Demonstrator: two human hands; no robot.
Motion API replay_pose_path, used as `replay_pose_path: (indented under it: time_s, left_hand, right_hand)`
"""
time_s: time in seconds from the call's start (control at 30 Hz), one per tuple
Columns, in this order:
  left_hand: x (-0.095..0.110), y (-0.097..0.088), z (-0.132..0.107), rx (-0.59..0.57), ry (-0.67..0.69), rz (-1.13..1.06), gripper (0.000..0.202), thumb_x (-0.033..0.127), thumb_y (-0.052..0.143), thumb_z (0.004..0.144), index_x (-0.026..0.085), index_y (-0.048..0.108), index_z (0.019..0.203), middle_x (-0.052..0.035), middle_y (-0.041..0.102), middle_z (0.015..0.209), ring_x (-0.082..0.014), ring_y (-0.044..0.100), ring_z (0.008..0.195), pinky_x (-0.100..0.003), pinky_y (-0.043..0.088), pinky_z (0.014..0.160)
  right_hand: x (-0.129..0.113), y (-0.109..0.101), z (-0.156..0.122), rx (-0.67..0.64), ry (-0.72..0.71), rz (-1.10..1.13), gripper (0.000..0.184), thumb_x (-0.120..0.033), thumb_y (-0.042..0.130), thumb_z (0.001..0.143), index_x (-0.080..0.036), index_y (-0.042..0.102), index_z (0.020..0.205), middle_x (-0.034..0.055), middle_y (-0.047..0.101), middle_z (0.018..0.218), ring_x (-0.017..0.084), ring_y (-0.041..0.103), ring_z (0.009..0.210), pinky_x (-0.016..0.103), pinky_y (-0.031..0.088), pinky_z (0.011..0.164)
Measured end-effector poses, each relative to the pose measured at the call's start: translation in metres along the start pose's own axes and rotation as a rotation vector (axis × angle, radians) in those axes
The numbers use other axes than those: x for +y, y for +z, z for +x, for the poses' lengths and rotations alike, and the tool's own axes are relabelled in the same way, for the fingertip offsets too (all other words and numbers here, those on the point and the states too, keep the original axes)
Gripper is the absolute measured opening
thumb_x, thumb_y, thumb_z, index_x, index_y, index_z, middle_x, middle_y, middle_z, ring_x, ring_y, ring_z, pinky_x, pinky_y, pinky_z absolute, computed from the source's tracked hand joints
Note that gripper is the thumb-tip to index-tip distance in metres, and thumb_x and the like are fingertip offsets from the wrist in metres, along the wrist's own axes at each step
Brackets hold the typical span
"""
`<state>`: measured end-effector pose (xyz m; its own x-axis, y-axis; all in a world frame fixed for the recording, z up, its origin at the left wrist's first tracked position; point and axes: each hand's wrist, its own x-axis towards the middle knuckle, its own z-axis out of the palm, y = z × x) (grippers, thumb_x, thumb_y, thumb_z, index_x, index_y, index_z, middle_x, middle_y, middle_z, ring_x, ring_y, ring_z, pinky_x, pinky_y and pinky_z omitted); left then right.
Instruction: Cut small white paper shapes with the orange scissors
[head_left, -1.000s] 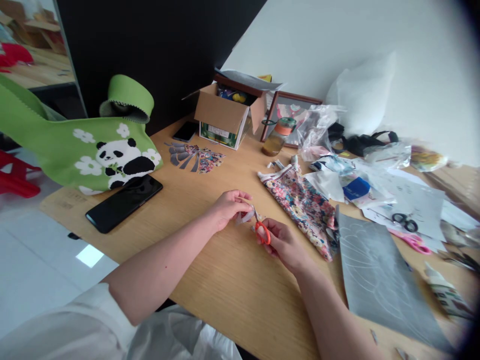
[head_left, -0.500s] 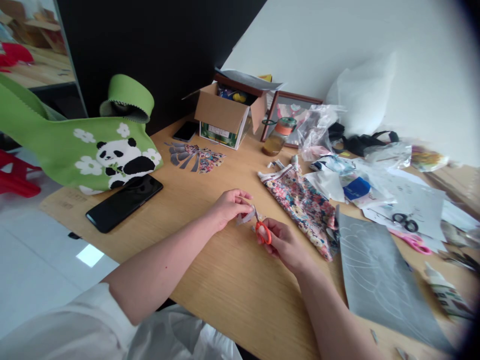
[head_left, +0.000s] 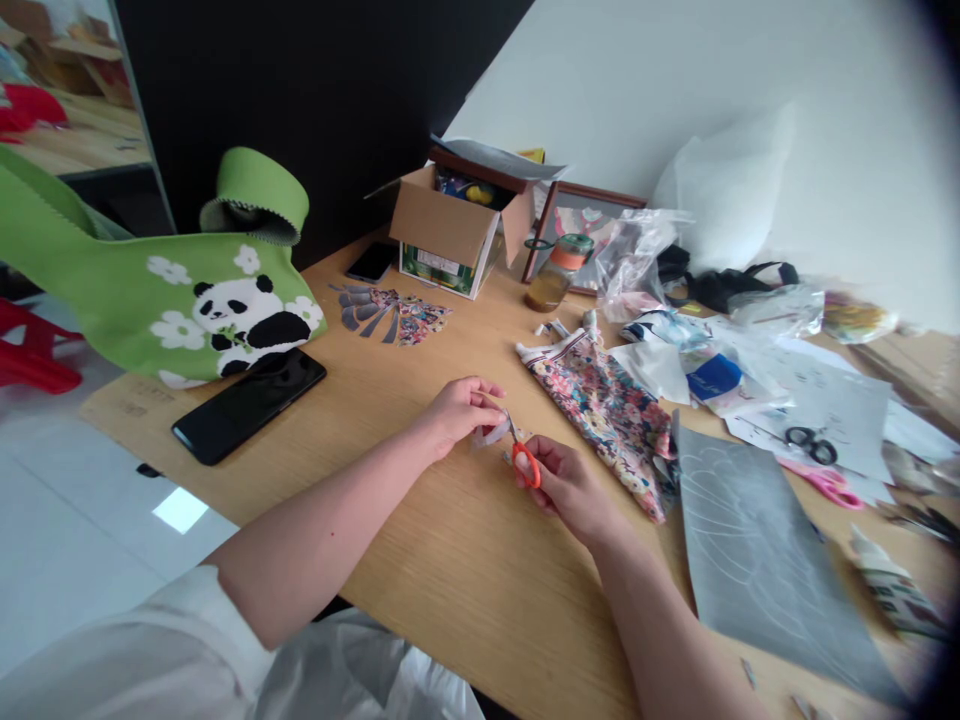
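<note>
My right hand (head_left: pixel 562 482) grips orange-handled scissors (head_left: pixel 529 466), fingers closed round the loops. The blades point up and left, close to the fingertips of my left hand (head_left: pixel 461 415). Pinched in that left hand is a small pale scrap (head_left: pixel 489 436), thin and partly hidden by the fingers; whether it is cloth or paper I cannot tell. Right of both hands lies a floral fabric (head_left: pixel 600 395) with a pale edge. Beyond my left hand, cut strips of grey and floral material (head_left: pixel 394 315) are laid out like a fan.
A black phone (head_left: pixel 251 405) lies by the green panda bag (head_left: pixel 225 300) at left. Behind stand an open cardboard box (head_left: pixel 442 225) and a bottle (head_left: pixel 553 280). At right are a grey sheet with line drawing (head_left: pixel 757 550), pink scissors (head_left: pixel 825 485), black-handled scissors (head_left: pixel 811 445) and plastic bags.
The orange handles of the scissors have drawn slightly closer together in my right hand. My left hand and the scrap have barely moved.
</note>
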<state>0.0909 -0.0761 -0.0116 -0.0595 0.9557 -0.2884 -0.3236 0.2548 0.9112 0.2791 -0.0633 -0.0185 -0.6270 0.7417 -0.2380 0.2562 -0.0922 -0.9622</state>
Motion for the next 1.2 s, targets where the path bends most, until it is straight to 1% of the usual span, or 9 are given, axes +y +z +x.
replay_pose_path:
  time_s: [0.17,0.3,0.53,0.87,1.2]
  left_hand:
    - [0.0010,0.0002,-0.0010,0.005,0.002,-0.013,0.028,0.002,0.066,0.071,0.011,0.060,0.097,0.0011,0.063,0.066,-0.0099,0.059,0.054,-0.022,0.042,0.053]
    - [0.0030,0.0015,-0.0017,0.013,-0.016,-0.019,0.026,0.002,0.064,0.073,0.011,0.059,0.096,0.0010,0.063,0.064,-0.0105,0.059,0.052,-0.024,0.044,0.055]
    - [0.0049,0.0032,-0.0014,0.021,-0.014,-0.030,0.026,-0.001,0.062,0.073,0.011,0.058,0.095,0.0021,0.062,0.063,-0.0116,0.060,0.049,-0.024,0.044,0.052]
    - [0.0017,0.0008,-0.0010,0.008,0.000,-0.019,0.027,0.001,0.065,0.072,0.011,0.060,0.096,0.0013,0.063,0.067,-0.0099,0.058,0.054,-0.023,0.041,0.053]
    - [-0.0013,-0.0007,0.0005,-0.011,0.022,-0.003,0.028,0.002,0.067,0.071,0.010,0.060,0.097,0.0012,0.063,0.067,-0.0097,0.057,0.053,-0.023,0.040,0.051]
  right_hand:
    - [-0.0012,0.0009,0.0004,0.022,0.010,-0.003,0.054,-0.069,0.072,0.071,-0.018,0.054,0.071,-0.0049,0.046,0.057,0.006,0.034,0.043,0.021,0.021,0.039]
    - [-0.0007,0.0012,0.0006,0.025,0.006,-0.003,0.054,-0.069,0.072,0.071,-0.018,0.054,0.071,-0.0051,0.046,0.056,0.006,0.033,0.043,0.021,0.021,0.039]
    - [-0.0007,0.0013,0.0007,0.025,0.013,0.005,0.054,-0.069,0.073,0.071,-0.018,0.054,0.071,-0.0051,0.046,0.056,0.006,0.033,0.043,0.021,0.021,0.039]
    - [0.0022,-0.0009,-0.0008,-0.010,0.005,0.019,0.049,-0.064,0.070,0.077,-0.018,0.054,0.073,-0.0040,0.049,0.060,0.006,0.036,0.044,0.020,0.024,0.040]
    - [0.0007,-0.0001,0.0004,-0.005,0.004,0.004,0.051,-0.066,0.070,0.075,-0.018,0.053,0.072,-0.0041,0.049,0.059,0.006,0.036,0.044,0.021,0.024,0.040]
